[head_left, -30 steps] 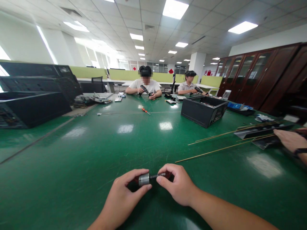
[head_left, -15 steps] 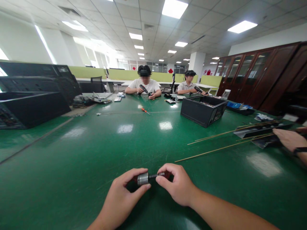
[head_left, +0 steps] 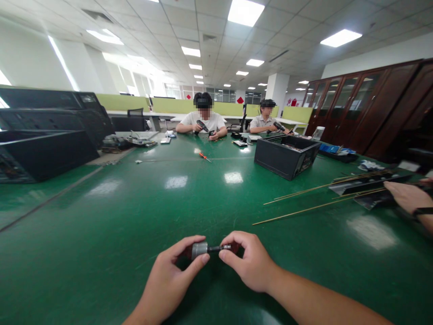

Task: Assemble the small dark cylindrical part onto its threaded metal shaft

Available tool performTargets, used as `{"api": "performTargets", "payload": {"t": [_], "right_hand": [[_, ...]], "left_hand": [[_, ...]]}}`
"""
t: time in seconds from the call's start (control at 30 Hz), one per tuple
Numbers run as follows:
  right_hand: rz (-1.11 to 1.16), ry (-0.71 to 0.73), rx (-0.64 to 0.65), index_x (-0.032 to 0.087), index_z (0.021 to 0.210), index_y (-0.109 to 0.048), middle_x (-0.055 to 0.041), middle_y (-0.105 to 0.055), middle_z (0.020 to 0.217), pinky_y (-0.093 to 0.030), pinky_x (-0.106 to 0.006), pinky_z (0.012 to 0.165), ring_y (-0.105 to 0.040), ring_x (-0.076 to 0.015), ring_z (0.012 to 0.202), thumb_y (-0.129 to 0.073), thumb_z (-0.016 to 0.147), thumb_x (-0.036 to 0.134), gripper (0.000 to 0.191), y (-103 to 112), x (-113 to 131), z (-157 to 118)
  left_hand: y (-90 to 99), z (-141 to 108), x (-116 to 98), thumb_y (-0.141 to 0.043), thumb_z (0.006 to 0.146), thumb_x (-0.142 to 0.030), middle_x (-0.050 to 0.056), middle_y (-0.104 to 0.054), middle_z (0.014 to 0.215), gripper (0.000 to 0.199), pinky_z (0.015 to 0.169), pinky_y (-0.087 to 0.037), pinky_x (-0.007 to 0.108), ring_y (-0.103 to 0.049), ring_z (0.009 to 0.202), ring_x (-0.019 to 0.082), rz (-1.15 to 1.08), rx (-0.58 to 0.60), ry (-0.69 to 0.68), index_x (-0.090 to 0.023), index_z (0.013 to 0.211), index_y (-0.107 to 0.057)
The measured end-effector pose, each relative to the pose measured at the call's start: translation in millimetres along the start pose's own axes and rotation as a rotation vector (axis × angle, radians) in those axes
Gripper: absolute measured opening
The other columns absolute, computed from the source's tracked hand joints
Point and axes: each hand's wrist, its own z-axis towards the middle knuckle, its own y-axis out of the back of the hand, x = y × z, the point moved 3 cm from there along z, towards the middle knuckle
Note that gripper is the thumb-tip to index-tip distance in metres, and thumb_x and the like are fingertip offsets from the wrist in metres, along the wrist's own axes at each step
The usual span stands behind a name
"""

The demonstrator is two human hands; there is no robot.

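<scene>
A short silver metal cylinder (head_left: 199,249) with a thin dark shaft (head_left: 214,248) lies level between my hands, low over the green table. My left hand (head_left: 169,271) has its thumb and fingers closed round the cylinder. At the shaft's other end, my right hand (head_left: 252,259) pinches a small shiny ridged tip (head_left: 225,247) between thumb and fingers. Dark red parts show behind the fingers of both hands, but I cannot make out what they are. The exact kind of the piece is unclear.
Long thin rods (head_left: 294,211) reach in from the right, near another person's hand (head_left: 407,196). A black computer case (head_left: 280,155) stands beyond, with an orange screwdriver (head_left: 203,156) left of it. More cases (head_left: 50,153) stand at the left. Two people sit opposite, holding power tools.
My left hand and the cylinder have shifted slightly left and up, and a small hole on the cylinder no longer shows. The nearest rod's tip has moved a little right.
</scene>
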Motion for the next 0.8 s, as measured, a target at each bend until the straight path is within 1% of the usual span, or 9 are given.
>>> {"api": "performTargets", "payload": {"t": [0.23,0.53,0.8], "right_hand": [[0.003,0.006,-0.008,0.018,0.084,-0.071,0.0000,-0.066,0.076,-0.044,-0.024,0.069,-0.059,-0.0140,0.071,-0.068,0.081,0.024,0.007,-1.1,-0.7,-1.0],[0.011,0.009,-0.021,0.018,0.085,-0.071,-0.0002,-0.067,0.077,-0.045,-0.025,0.070,-0.060,-0.0141,0.072,-0.069,0.081,0.023,0.006,-0.4,-0.6,0.1],[0.031,0.005,-0.017,0.018,0.085,-0.071,-0.0005,-0.067,0.077,-0.045,-0.025,0.069,-0.060,-0.0141,0.071,-0.069,0.081,0.023,0.007,0.0,1.0,1.0]], "left_hand": [[0.4,-0.2,3.1,-0.071,0.079,-0.047,0.001,-0.077,0.098,0.032,0.079,-0.058,0.026,-0.072,0.089,0.021,-0.034,-0.002,0.019,-0.025,0.102,-0.073],[0.9,0.2,6.3,-0.071,0.079,-0.048,0.002,-0.076,0.097,0.033,0.082,-0.056,0.027,-0.072,0.088,0.021,-0.070,0.001,0.041,-0.025,0.102,-0.073],[-0.5,-1.1,11.9,-0.072,0.080,-0.046,0.002,-0.075,0.102,0.037,0.085,-0.055,0.025,-0.070,0.093,0.021,-0.128,0.008,0.058,-0.024,0.109,-0.070]]}}
